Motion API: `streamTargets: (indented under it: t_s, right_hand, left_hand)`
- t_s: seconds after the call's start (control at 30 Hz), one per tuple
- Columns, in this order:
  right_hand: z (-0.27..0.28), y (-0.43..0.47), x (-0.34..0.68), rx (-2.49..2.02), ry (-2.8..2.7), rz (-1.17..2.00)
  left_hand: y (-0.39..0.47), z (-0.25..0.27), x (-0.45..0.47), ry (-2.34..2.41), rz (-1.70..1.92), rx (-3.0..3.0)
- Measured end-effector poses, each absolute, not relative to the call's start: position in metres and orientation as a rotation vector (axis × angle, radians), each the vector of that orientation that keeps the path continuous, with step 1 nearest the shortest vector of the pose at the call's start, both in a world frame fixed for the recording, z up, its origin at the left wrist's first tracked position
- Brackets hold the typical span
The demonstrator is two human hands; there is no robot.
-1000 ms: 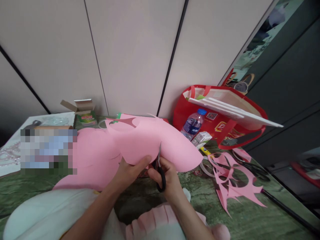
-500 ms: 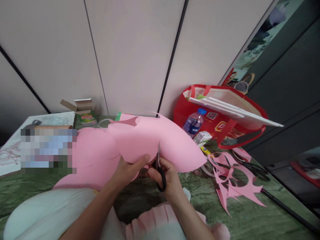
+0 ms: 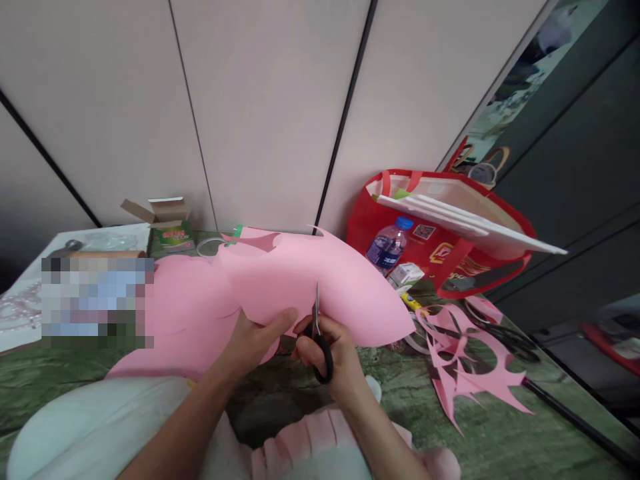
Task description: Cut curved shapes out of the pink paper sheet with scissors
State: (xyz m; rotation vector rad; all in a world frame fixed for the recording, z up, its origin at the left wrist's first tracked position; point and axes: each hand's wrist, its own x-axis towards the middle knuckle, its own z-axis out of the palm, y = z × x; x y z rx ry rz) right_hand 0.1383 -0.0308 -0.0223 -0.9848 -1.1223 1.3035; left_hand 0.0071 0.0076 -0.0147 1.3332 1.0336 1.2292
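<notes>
A large curved sheet of pink paper [image 3: 290, 273] spreads in front of me, its pointed end to the right. My left hand [image 3: 260, 337] pinches the sheet's near edge, thumb on top. Just to its right, my right hand [image 3: 330, 347] is closed round the black handles of a pair of scissors [image 3: 323, 357]. The blades point away from me, one lying over the pink paper at its near edge. Under and left of the sheet lie more rounded pink paper pieces [image 3: 185, 300].
Cut pink paper scraps [image 3: 470, 373] lie on the right of the green table [image 3: 400, 413]. Behind them stand a red bag [image 3: 360, 207] holding white boards and a plastic bottle [image 3: 387, 247] with a blue cap. An opened green box [image 3: 173, 233] is at the back left.
The scissors and my right fingers have shifted very slightly, and the pink sheet has moved a little. My left hand keeps its grip almost in place.
</notes>
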Motion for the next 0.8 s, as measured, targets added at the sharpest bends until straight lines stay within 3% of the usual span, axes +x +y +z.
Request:
streamTargets:
  t_s: [0.8]
  right_hand:
    - [-0.0179,-0.0314,0.1367,-0.977,-1.125,1.323]
  left_hand:
    - [0.0110,-0.0188,0.0053,0.906,1.285,1.256]
